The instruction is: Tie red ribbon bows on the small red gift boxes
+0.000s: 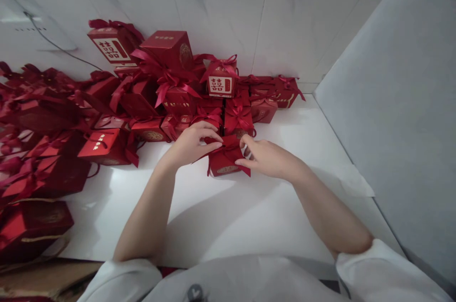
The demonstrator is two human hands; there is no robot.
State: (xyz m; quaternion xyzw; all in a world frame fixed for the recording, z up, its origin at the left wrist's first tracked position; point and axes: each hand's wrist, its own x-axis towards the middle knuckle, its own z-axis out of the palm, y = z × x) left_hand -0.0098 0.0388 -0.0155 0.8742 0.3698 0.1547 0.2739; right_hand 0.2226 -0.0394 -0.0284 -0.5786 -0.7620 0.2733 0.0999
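Red box (228, 162) sits mid-tabletop (213, 216) before the stacked pile (156, 93), left hand (190, 145) and right hand (265, 157) both pinching its ribbon (228, 143) on top, so tying looks underway; next move calls for an even pull.

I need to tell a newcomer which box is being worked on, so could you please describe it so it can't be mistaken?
On the white tabletop, red gift boxes are heaped against the wall. It is the small red box in front of that heap, the only one between the left hand and right hand.
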